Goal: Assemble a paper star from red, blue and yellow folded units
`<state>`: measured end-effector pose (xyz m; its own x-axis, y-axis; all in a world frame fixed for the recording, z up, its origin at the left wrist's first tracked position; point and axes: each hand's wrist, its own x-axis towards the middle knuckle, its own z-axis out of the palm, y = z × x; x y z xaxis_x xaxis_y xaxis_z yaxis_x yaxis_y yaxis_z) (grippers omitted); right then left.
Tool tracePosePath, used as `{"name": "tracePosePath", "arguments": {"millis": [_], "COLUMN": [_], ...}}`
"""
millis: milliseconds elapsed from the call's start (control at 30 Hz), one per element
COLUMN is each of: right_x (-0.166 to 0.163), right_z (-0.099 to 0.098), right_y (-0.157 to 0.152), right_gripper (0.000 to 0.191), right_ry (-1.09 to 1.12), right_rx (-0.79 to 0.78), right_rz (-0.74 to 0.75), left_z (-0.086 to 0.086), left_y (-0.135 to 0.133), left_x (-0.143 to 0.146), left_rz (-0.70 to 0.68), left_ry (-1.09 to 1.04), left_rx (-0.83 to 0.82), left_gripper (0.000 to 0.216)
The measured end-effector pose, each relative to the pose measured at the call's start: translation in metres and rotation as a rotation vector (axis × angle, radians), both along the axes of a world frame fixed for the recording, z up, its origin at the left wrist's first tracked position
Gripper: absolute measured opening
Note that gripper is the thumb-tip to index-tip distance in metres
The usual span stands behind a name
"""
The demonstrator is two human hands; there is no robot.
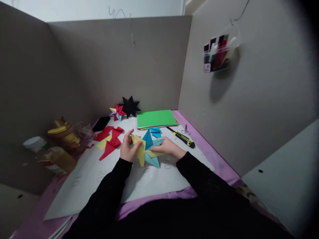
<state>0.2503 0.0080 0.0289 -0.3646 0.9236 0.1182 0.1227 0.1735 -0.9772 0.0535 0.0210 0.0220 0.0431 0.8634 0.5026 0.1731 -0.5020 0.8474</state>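
My left hand (128,151) and right hand (171,147) pinch a paper star (148,142) between them; red folded paper (109,149) lies left of my fingers.

A gray back wall (119,63), a gray left wall (30,66) and a gray right wall (269,76) stand around a pink tabletop (220,164). A pale white strip (99,10) shows over the back wall. A thin, bent wire (132,31) hangs there. A see-through holder (216,54) hangs on the right wall, with a dark shadow (221,88) under it. The light is soft and a bit dim.
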Motion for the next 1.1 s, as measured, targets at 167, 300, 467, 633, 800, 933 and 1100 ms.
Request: {"name": "tracePosePath", "arguments": {"millis": [167,300,467,633,800,933,1100], "right_x": [0.002,0.002,0.002,0.001,0.001,0.002,0.003], "right_z": [-0.003,-0.005,-0.004,0.0,0.002,0.004,0.006], "right_y": [0.002,0.003,0.004,0.001,-0.001,-0.001,-0.002], "right_gripper": [0.02,0.021,0.026,0.022,0.018,0.019,0.019], "right_ry": [-0.005,-0.002,-0.004,-0.035,-0.099,-0.096,-0.071], "right_rx": [-0.005,-0.015,-0.009,-0.014,0.01,0.013,-0.012], "right_rz": [0.026,0.024,0.029,0.033,0.02,0.033,0.039], "left_z": [0.001,0.004,0.003,0.004,0.01,0.015,0.02], "left_y": [-0.002,-0.005,-0.005,-0.001,0.003,0.001,-0.002], "left_x": [0.001,0.001,0.002,-0.002,-0.013,-0.015,-0.012], "left_rz": [-0.035,-0.057,-0.1,0.08,0.302,0.234,0.14], "left_ry": [-0.025,-0.027,-0.091,-0.069,0.121,0.021,-0.097], "left_rx": [-0.044,-0.09,-0.126,-0.076,0.021,-0.084,-0.174], "left_gripper": [0.067,0.07,0.066,0.058,0.038,0.044,0.053]}}
